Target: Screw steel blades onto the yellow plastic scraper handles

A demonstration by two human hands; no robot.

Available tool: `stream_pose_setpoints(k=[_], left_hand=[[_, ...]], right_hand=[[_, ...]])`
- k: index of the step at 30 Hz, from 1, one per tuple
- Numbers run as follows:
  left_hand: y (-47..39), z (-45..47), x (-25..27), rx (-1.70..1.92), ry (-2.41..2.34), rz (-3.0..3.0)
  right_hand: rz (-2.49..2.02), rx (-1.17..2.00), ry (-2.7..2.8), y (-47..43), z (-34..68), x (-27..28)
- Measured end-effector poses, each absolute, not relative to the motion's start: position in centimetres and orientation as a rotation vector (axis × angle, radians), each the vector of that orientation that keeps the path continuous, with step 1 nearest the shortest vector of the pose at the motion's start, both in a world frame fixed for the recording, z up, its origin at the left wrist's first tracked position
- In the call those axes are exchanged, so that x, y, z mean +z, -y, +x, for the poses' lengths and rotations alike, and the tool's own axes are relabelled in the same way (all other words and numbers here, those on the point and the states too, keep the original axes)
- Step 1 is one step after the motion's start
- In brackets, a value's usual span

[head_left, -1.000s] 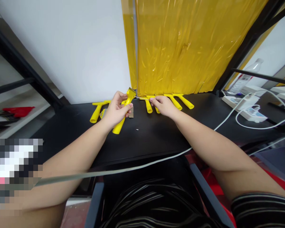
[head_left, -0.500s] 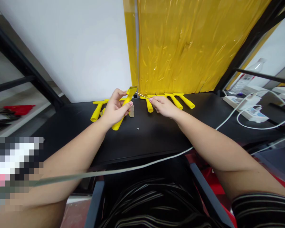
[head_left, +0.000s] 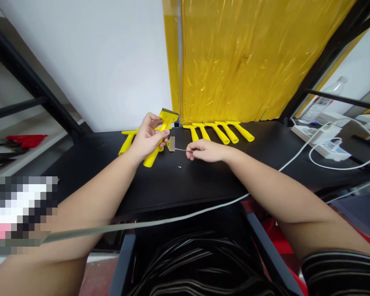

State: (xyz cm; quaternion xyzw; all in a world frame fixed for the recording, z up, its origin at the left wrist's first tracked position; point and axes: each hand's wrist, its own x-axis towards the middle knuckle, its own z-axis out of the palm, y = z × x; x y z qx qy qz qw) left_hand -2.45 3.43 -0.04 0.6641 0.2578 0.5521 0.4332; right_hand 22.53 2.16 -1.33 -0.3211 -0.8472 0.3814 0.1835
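My left hand (head_left: 149,137) is closed round the handle of a yellow scraper (head_left: 168,117), tilted with its dark-edged head up. In my right hand (head_left: 203,150), pinched, is a thin metal rod (head_left: 181,149); its rear end is hidden in the fingers. The rod's tip points left and lies close to a small metal plate (head_left: 172,144), perhaps a blade, just right of the left hand. I cannot tell whether they touch. A tiny pale piece, like a screw (head_left: 179,167), lies on the black table (head_left: 160,185) below the rod.
Several yellow scrapers (head_left: 241,130) line the table's back edge on the right; another (head_left: 126,144) lies at left, partly hidden. White power strips (head_left: 322,142) and a clear bottle (head_left: 325,98) stand at right. A pale cable (head_left: 185,214) crosses in front of the table.
My right hand has moved down and slightly left, taking the rod away from the held scraper's head to beside the small plate. The scraper has turned a little, showing its face.
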Motion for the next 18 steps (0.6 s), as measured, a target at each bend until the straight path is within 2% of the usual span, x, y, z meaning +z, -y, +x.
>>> stream_pose_setpoints(k=[5, 9, 13, 18], left_hand=[[-3.3, -2.4, 0.2, 1.29, -0.663, 1.562], [-2.7, -2.2, 0.4, 1.23, -0.723, 1.468], [-2.3, -1.8, 0.6, 1.175, -0.778, 1.387], [-2.0, -1.2, 0.4, 1.064, -0.816, 1.302]], right_hand=[[-0.681, 0.722, 2.63, -0.6, 20.6, -1.7], [-0.606, 0.567, 2.686, -0.3, 19.7, -1.8], [-0.595, 0.54, 2.721, -0.2, 20.1, -1.6], [-0.671, 0.65, 2.583, -0.7, 21.9, -0.6]])
